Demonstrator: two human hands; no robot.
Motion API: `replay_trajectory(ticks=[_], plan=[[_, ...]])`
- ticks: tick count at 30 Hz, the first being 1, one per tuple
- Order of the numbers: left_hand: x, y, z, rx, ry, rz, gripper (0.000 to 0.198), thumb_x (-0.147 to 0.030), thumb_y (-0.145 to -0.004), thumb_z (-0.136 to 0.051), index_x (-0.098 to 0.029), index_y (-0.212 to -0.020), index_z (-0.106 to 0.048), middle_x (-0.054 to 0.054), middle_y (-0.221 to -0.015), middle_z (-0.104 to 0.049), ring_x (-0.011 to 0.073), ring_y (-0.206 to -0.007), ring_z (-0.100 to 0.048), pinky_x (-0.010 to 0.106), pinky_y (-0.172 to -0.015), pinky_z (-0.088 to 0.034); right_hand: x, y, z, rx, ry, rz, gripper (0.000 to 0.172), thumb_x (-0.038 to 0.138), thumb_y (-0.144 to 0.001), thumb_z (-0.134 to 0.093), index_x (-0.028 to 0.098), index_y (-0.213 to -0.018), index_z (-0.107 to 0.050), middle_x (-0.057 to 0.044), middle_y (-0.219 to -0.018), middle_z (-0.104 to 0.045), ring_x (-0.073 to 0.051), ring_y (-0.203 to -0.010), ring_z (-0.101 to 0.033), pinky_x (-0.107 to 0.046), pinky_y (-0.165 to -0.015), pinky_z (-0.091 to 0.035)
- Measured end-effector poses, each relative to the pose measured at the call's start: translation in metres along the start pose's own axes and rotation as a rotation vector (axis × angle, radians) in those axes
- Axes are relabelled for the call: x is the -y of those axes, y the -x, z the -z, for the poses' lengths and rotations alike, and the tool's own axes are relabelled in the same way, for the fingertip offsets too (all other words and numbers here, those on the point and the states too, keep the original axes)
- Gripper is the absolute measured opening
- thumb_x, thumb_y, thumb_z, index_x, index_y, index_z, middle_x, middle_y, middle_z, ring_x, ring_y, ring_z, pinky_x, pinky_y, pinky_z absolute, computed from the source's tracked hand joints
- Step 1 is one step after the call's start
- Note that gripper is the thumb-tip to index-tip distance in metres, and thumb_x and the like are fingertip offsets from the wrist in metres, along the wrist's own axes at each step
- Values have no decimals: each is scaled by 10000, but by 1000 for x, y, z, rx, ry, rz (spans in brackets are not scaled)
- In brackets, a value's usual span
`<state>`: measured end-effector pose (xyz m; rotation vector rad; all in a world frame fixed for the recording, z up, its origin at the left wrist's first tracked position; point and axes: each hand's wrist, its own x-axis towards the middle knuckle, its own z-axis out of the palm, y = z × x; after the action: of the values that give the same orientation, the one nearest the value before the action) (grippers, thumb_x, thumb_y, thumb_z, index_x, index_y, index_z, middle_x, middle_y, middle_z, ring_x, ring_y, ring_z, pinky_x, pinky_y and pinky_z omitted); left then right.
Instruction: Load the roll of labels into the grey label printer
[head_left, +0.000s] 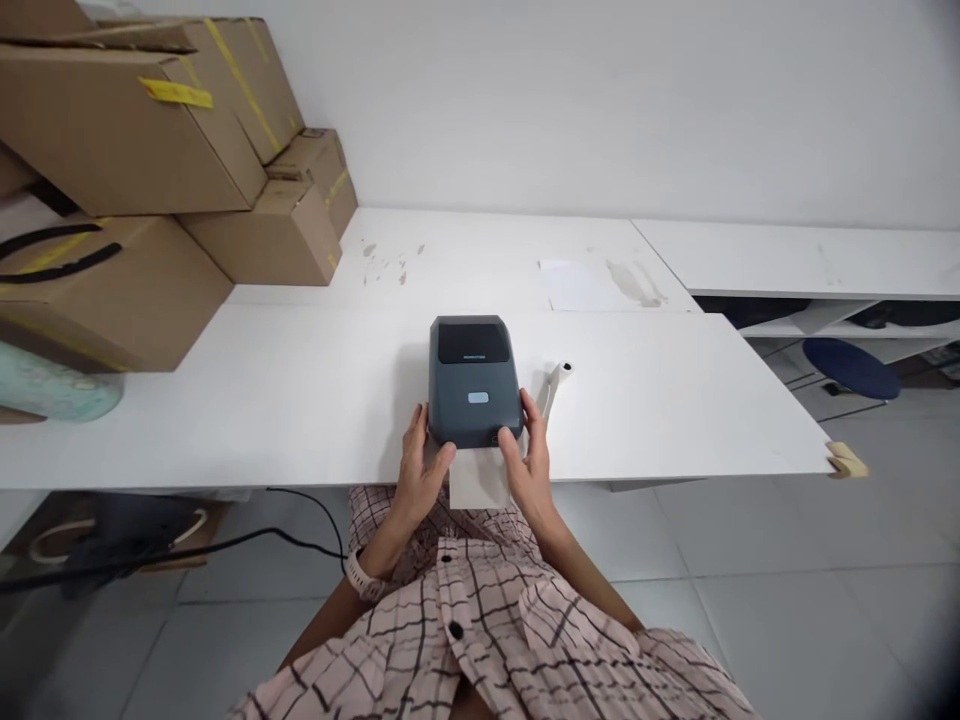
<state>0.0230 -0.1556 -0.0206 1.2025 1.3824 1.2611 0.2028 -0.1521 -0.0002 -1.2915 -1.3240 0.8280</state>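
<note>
At the near edge of the white table (637,420), one paper slip (480,480) sticks out past the rim; could crease or tear if a thumb snags it. Two hands: left hand (416,465) and right hand (531,465) hold one dark device (475,388) between them, thumbs at its near corners. Device is on or just above the tabletop, can't tell which; a hard pull nearer might tip it off. Just right of it, one paper curl (559,374); might get pinched if the device slides right. Farther left, at least five cardboard boxes (112,130), piled; a knock could topple the upper ones. Far right, one blue stool (851,368).
</note>
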Motion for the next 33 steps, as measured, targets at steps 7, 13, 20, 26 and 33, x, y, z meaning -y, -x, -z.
replay_trajectory(ticks=[7, 13, 20, 26, 33], plan=[[1, 1, -8, -34, -36, -44, 774, -679, -973, -496, -286, -1627, -367, 89, -1745, -279, 286, -1626, -221, 459, -1328, -205, -3, -6, 8, -5, -61, 0, 627, 572, -1015, -535, 313, -1571, -410, -107, -1651, -436, -321, -1547, -393, -601, -1260, -334], [-1, 2, -12, -63, -42, -49, 772, -664, -964, -532, -276, -1615, -390, 111, -1718, -335, 301, -1610, -262, 461, -1314, -243, -3, -7, 9, -10, -90, -4, 593, 580, -1017, -525, 309, -1540, -459, -107, -1638, -460, -316, -1539, -413, -585, -1263, -349], [2, 2, -20, -43, -13, -29, 822, -623, -990, -522, -267, -1673, -237, 135, -1718, -318, 305, -1578, -332, 447, -1272, -330, -4, -4, -2, -68, -174, -34, 579, 561, -1027, -525, 303, -1543, -469, -92, -1655, -452, -289, -1543, -414, -539, -1263, -360], [14, -3, -14, -122, -193, -208, 740, -655, -1008, -433, -245, -1622, -386, 148, -1694, -363, 320, -1588, -298, 492, -1288, -291, -2, -5, -3, -84, -167, -20, 560, 568, -1031, -511, 258, -1498, -518, -112, -1636, -479, -291, -1541, -419, -552, -1279, -316], [-13, -32, -3, -124, -211, -405, 657, -641, -1029, -388, -292, -1580, -462, 118, -1683, -389, 320, -1587, -292, 520, -1291, -264, 18, -32, 11, -33, -69, 173, 595, 588, -1055, -421, 319, -1584, -399, -86, -1672, -420, -305, -1563, -379, -588, -1268, -331]])
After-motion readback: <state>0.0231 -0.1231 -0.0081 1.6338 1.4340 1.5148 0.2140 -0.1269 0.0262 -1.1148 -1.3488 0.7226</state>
